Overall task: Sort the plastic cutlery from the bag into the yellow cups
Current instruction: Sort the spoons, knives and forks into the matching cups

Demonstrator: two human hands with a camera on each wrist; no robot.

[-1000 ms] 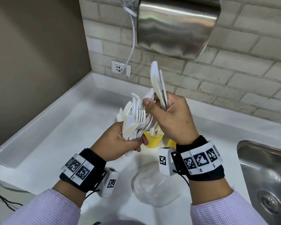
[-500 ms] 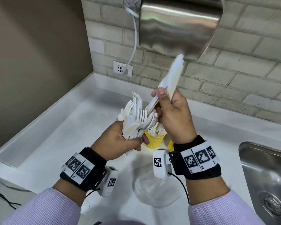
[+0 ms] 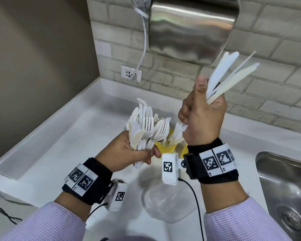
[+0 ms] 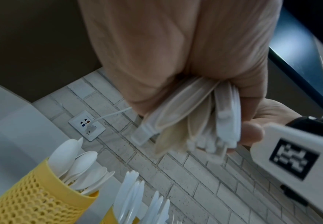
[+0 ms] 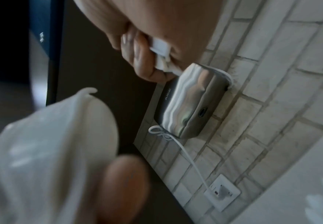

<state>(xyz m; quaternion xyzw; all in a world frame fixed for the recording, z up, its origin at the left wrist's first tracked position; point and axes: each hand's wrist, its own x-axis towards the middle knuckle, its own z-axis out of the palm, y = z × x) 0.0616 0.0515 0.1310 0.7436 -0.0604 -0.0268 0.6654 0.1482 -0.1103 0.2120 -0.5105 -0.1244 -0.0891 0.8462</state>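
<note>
A steel hand dryer (image 3: 193,26) hangs on a wall of pale brick tiles (image 3: 268,40), its white cord (image 3: 143,49) looping down to a plug in the wall socket (image 3: 131,73) just above the white counter (image 3: 59,145). A steel sink (image 3: 285,188) with a round drain (image 3: 293,217) is set into the counter at right. Thin black cables (image 3: 0,209) trail past the counter's near left edge, beside a plain brown wall (image 3: 38,58).

The hand dryer (image 5: 187,103) on the tiled wall bears the brand "AIKE" on its dark side panel. The right wristband (image 3: 215,164) carries small labels "R1" and "R2" beneath its black-and-white square markers.
</note>
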